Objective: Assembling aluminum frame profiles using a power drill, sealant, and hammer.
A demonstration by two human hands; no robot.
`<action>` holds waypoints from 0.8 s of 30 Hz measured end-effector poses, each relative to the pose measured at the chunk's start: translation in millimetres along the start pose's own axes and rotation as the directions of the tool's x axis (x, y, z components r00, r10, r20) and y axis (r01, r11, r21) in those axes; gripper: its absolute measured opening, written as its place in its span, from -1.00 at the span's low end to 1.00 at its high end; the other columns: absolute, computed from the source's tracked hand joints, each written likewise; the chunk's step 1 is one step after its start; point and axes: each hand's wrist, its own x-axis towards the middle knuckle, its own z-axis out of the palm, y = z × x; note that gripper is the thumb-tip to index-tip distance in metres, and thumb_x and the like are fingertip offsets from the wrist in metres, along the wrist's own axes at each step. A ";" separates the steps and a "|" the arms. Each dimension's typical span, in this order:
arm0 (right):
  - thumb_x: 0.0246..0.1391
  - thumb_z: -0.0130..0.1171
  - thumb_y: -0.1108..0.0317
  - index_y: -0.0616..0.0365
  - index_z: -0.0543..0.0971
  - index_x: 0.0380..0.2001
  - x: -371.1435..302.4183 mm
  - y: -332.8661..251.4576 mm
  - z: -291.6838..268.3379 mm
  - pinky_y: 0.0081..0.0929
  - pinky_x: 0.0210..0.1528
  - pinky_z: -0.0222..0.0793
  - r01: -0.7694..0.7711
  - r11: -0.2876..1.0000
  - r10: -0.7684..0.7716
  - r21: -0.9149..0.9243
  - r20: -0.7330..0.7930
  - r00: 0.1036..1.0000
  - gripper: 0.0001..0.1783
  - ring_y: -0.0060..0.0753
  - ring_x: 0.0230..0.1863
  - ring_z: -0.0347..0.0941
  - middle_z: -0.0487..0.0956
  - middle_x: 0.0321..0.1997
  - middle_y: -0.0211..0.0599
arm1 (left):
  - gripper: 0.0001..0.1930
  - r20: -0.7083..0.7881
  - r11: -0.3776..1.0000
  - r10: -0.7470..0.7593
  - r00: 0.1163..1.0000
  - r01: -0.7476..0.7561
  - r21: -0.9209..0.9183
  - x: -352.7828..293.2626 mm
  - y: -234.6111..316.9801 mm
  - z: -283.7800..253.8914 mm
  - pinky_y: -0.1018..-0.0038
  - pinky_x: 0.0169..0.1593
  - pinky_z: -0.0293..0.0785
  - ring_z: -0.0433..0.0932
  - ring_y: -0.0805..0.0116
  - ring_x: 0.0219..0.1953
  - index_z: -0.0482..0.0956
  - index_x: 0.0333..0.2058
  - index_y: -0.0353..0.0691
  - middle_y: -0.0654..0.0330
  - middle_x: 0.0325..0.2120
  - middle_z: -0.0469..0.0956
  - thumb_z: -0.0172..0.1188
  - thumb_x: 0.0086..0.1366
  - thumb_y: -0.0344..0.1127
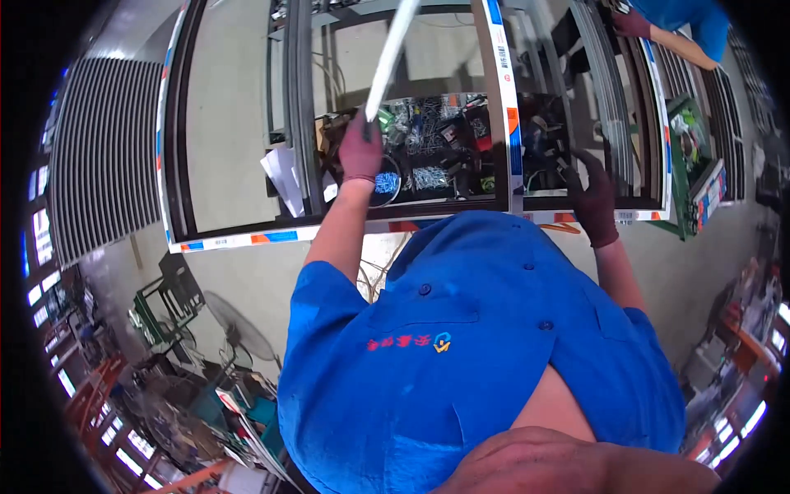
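A long white strip [391, 62], smeared by motion, runs from my left hand [362, 151] toward the far edge. That hand wears a dark red glove and is closed round the strip's near end, over the window frame. My right hand [594, 196], in a dark glove, is at the near right part of the frame, fingers apart and pointing away from me; I see nothing held in it. The large dark window frame [239, 228] lies flat before me, its outer edges covered in white, blue and orange tape. A taped middle bar [512, 123] divides it.
Beneath the frame show heaps of screws [429, 177] and a round tub of blue fasteners [387, 183]. White paper [284, 177] lies left of them. A co-worker's gloved hand [632, 23] rests at the far right. A green cart [685, 169] stands right, a fan [239, 325] lower left.
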 end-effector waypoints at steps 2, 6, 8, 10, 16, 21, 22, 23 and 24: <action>0.42 0.28 0.20 0.14 0.65 0.15 -31.0 55.3 22.9 -0.29 0.20 0.56 -0.176 0.983 0.175 -0.044 -0.029 0.984 -0.65 -0.09 0.16 0.67 0.67 0.18 -0.02 | -0.54 0.064 0.981 -0.188 0.980 0.184 0.055 14.2 -22.8 11.8 -0.04 0.09 0.60 0.66 -0.20 0.07 0.59 0.27 0.05 -0.08 0.06 0.67 0.12 0.53 0.06; 0.33 0.24 0.12 0.07 0.73 0.03 -61.9 81.9 71.5 -0.08 0.08 0.55 -0.096 0.888 0.178 -0.450 0.143 0.974 -0.65 0.05 0.01 0.68 0.75 -0.05 -0.11 | -0.54 0.274 0.892 -0.382 0.883 0.275 0.360 17.1 -85.8 63.9 -0.05 0.07 0.62 0.67 -0.22 0.05 0.60 0.26 0.13 -0.08 0.02 0.68 0.09 0.52 0.12; 0.31 0.23 0.13 0.03 0.74 -0.04 -53.5 66.4 72.9 -0.07 0.02 0.53 -0.075 0.889 0.127 -0.452 0.085 0.988 -0.70 0.02 -0.07 0.67 0.75 -0.12 -0.17 | -0.57 0.305 0.869 -0.411 0.859 0.268 0.417 3.5 -95.7 89.3 -0.03 0.06 0.63 0.70 -0.18 0.01 0.64 0.16 0.03 -0.11 0.00 0.69 0.24 0.41 0.04; 0.31 0.22 0.13 0.04 0.74 -0.05 -41.4 59.1 72.7 -0.07 0.01 0.52 -0.098 0.885 0.176 -0.455 0.131 0.976 -0.70 0.03 -0.07 0.66 0.75 -0.12 -0.17 | -0.56 0.363 0.860 -0.415 0.834 0.230 0.456 -11.8 -117.2 118.8 -0.02 0.05 0.64 0.72 -0.15 -0.01 0.64 0.11 -0.08 -0.15 -0.02 0.69 0.32 0.36 -0.02; 0.28 0.23 0.22 0.04 0.73 -0.06 -27.0 61.4 76.3 -0.05 -0.06 0.54 -0.129 0.887 0.239 -0.443 0.202 0.950 -0.74 0.04 -0.09 0.66 0.74 -0.12 -0.17 | -0.52 0.469 0.729 -0.672 0.573 0.398 0.557 -54.0 -152.7 180.4 0.00 0.12 0.65 0.70 -0.25 0.04 0.64 0.07 -0.21 -0.20 0.04 0.69 0.38 0.29 -0.04; 0.24 0.24 0.26 0.03 0.72 -0.06 -22.5 60.8 73.1 -0.09 -0.08 0.53 -0.175 0.874 0.303 -0.453 0.228 0.925 -0.75 0.02 -0.11 0.66 0.72 -0.14 -0.19 | -0.44 0.497 0.674 -0.699 0.514 0.244 0.697 -50.0 -131.2 190.0 0.10 0.17 0.62 0.66 -0.06 0.15 0.64 0.09 -0.22 -0.10 0.05 0.67 0.40 0.23 0.04; 0.24 0.24 0.26 0.03 0.72 -0.06 -23.0 61.6 74.1 -0.09 -0.08 0.53 -0.180 0.874 0.310 -0.451 0.232 0.922 -0.75 0.02 -0.11 0.66 0.72 -0.14 -0.19 | -0.44 0.498 0.671 -0.702 0.509 0.239 0.702 -51.7 -128.8 189.7 0.10 0.17 0.62 0.66 -0.06 0.15 0.64 0.09 -0.22 -0.10 0.05 0.67 0.40 0.23 0.04; 0.23 0.25 0.23 -0.03 0.72 -0.05 -24.3 63.4 74.1 -0.11 -0.07 0.52 -0.163 0.869 0.298 -0.468 0.229 0.927 -0.74 -0.01 -0.10 0.64 0.71 -0.13 -0.23 | -0.42 0.379 0.636 -0.676 0.632 0.240 0.734 -57.4 -123.6 191.2 0.09 0.17 0.60 0.62 -0.08 0.15 0.63 0.10 -0.22 -0.07 0.05 0.65 0.41 0.22 0.03; 0.21 0.26 0.20 -0.08 0.72 -0.04 -22.6 66.5 75.1 -0.13 -0.06 0.51 -0.145 0.863 0.282 -0.484 0.223 0.933 -0.73 -0.05 -0.08 0.63 0.70 -0.13 -0.28 | -0.41 0.250 0.601 -0.622 0.742 0.247 0.760 -57.2 -116.5 193.8 0.07 0.17 0.58 0.59 -0.11 0.14 0.62 0.11 -0.22 -0.04 0.06 0.62 0.42 0.20 0.02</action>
